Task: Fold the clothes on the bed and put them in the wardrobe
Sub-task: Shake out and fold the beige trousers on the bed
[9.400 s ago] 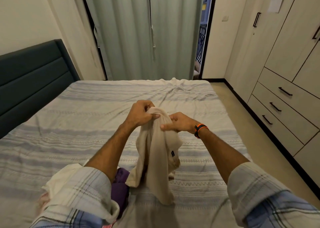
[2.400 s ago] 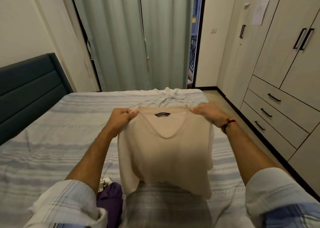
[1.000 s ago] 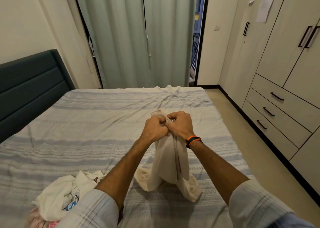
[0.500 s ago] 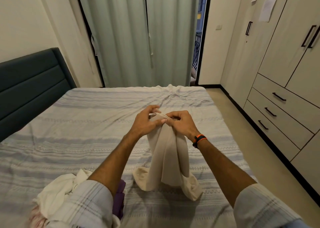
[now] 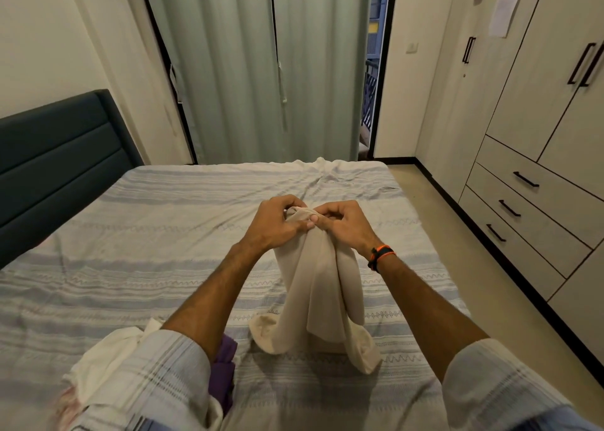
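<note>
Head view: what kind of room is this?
A bedroom, most likely in a home. A bed with a striped sheet and a dark padded headboard fills the middle, a built-in wardrobe with drawers lines the right wall, and long curtains hang beyond the bed.

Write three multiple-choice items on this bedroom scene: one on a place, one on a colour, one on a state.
1. Where does the wardrobe stand?
A. right of the bed
B. behind the headboard
C. left of the bed

2. What colour is the garment held up?
A. purple
B. beige
C. black

3. How is that garment held?
A. spread flat on the bed
B. bunched at its top by both hands
C. one hand only

Answers: 1 A, its doors and drawers line the right wall. 2 B, the beige shirt hangs pale. 3 B, the left hand and right hand meet on its top edge.
</note>
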